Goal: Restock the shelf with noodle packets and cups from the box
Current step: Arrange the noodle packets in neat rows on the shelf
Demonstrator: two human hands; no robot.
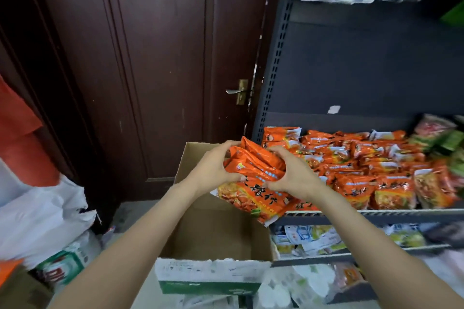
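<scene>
In the head view, the left hand (213,165) and right hand (291,170) each curled round a bundle of orange noodle packets (253,178), probably so none slipped, above the open box (213,228), beside the shelf (376,213) already rowed with matching packets.

Dark wood door (155,57) w/ brass handle (237,91) — white bags (42,218) lower left.

Orange noodle packets (253,170) between left hand (216,165) and right hand (293,173), above box (213,228).
</scene>
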